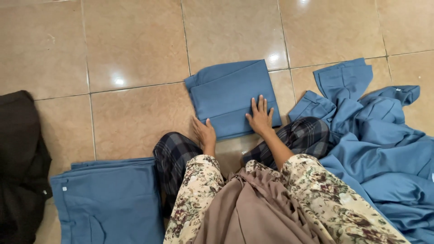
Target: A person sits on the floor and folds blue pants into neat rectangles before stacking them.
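**Folding blue trousers on the floor, one bundle nearly squared off**

So this looks like the pressing-flat stage of a fold. The folded blue garment [233,97] sits on the tan floor tiles [135,45] right in front of the person's knees, already a neat rectangle. The right hand [261,116] lies flat on its near right corner, fingers spread, palm down. The left hand [205,132] rests at the near left edge, fingers loosely together, touching the cloth but gripping nothing. Both arms reach straight forward from floral sleeves.

My guess: next it needs lifting from both sides without letting the fold slip. A stack of folded blue pieces [108,199] sits at the left, an unfolded blue heap [384,149] at the right, dark cloth [20,158] far left.
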